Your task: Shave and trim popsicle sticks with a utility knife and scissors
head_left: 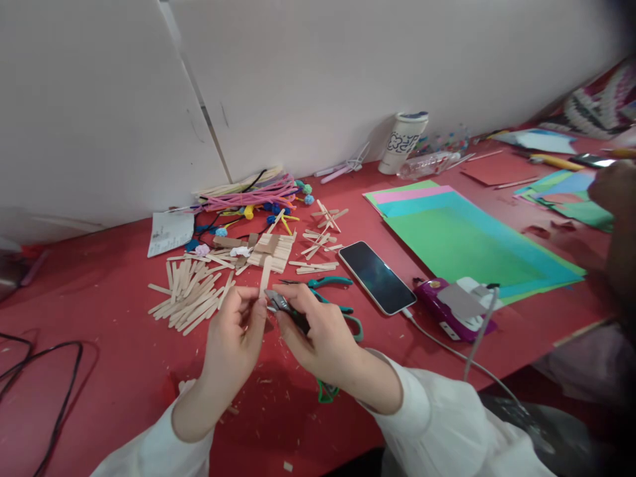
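Note:
My left hand (237,331) pinches a wooden craft stick (265,277) between thumb and fingers, its far end pointing up and away from me. My right hand (318,328) is closed around what looks like a utility knife (281,302), with a grey metal front and a dark body. Its tip meets or nearly meets the stick near my left fingertips; I cannot tell whether it cuts in. Just beyond my hands lies a panel of craft sticks (281,250) joined side by side. Teal-handled pliers (330,281) lie partly behind my right hand.
Loose craft sticks (191,298) are piled on the left. Pipe cleaners (248,194) lie by the wall. A phone (377,277), a purple power adapter (447,308) with a cable, coloured paper sheets (457,232) and a cup (402,142) stand right. Another person's hand (613,189) is at far right.

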A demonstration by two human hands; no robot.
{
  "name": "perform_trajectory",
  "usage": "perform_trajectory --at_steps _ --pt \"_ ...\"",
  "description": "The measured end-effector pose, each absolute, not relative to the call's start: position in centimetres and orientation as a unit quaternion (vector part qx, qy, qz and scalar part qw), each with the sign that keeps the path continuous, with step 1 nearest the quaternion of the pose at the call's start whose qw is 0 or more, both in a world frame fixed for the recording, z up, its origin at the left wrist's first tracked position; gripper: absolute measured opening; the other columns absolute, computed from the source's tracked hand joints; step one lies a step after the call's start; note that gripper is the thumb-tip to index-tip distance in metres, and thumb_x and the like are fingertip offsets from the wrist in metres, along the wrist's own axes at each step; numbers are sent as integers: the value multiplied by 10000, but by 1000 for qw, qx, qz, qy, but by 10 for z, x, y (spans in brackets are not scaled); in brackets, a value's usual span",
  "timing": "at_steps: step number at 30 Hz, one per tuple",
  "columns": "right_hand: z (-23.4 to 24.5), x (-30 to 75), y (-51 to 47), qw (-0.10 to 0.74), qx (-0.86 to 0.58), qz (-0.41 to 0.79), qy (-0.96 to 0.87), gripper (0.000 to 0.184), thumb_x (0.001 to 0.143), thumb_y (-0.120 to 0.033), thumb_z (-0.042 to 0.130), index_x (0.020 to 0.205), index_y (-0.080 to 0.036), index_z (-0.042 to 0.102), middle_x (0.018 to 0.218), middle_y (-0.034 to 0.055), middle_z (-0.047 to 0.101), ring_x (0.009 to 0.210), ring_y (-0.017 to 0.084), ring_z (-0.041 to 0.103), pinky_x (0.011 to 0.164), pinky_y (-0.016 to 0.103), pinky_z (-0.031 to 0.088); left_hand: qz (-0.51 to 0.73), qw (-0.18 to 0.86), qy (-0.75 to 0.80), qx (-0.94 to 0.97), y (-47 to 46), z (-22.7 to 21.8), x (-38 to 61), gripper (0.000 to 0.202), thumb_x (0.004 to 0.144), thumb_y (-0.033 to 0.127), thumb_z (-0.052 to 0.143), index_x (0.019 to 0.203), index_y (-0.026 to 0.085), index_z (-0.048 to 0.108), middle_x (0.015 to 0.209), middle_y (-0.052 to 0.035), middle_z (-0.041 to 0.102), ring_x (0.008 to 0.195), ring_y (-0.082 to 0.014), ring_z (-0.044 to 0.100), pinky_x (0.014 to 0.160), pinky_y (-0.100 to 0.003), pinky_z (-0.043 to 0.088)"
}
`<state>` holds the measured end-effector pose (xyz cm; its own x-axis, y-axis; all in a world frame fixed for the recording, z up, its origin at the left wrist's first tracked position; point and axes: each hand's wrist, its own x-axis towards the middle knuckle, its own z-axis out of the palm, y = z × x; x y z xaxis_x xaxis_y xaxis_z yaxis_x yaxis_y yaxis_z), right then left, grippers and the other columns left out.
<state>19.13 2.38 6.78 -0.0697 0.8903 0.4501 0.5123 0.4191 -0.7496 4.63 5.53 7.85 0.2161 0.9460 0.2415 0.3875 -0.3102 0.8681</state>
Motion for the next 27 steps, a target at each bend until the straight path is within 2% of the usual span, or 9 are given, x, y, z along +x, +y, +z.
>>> perform_trajectory --at_steps 2,5,8,11,13,18,23,27 --pt "69 191 24 462 -501 200 -704 236 889 -199 421 1107 -162 505 732 36 671 564 149 632 485 218 392 399 315 482 713 55 76 45 124 902 322 483 888 202 509 744 -31 680 629 -154 676 523 -229 497" --pt "71 191 24 454 -516 197 -699 240 889 -207 414 1103 -167 514 673 15 654 519 150 602 469 225 372 386 245 501 735 55 71 43 139 908 331 484 911 200 530 787 -48 694 671 -169 682 558 -250 500" --pt "71 191 24 445 -531 216 -688 240 888 -227 431 1092 -164 541 691 31 672 546 161 613 494 235 397 378 167 507 756 55 68 42 140 916 322 478 932 204 551 778 -37 697 655 -167 678 534 -238 479" --pt "70 191 25 432 -543 243 -678 194 902 -250 441 1003 -168 585 773 71 704 618 179 648 541 249 431 368 97 492 783 56 68 42 119 916 290 468 910 215 560 765 -24 704 637 -167 680 522 -232 467" --pt "68 192 26 422 -551 249 -676 175 909 -256 444 953 -176 593 754 69 701 597 180 639 531 248 420 363 71 484 793 56 69 42 117 910 279 470 886 218 566 771 -27 716 645 -177 688 537 -241 468" --pt "64 192 29 389 -558 245 -691 159 918 -240 440 924 -175 586 681 53 661 555 177 604 518 245 385 357 61 478 800 57 68 41 120 898 267 484 861 213 584 750 -33 724 640 -194 685 550 -254 450" --pt "61 191 31 363 -554 256 -705 142 923 -209 439 915 -152 568 713 73 644 607 190 611 548 256 387 349 79 484 798 57 66 41 119 877 254 486 831 213 588 686 -26 701 611 -201 669 528 -256 425" --pt "62 193 35 402 -529 293 -687 148 913 -211 451 786 -186 524 615 0 549 512 129 491 499 227 337 345 123 495 788 58 66 41 131 880 272 473 824 212 575 697 -28 703 627 -203 677 536 -258 443"
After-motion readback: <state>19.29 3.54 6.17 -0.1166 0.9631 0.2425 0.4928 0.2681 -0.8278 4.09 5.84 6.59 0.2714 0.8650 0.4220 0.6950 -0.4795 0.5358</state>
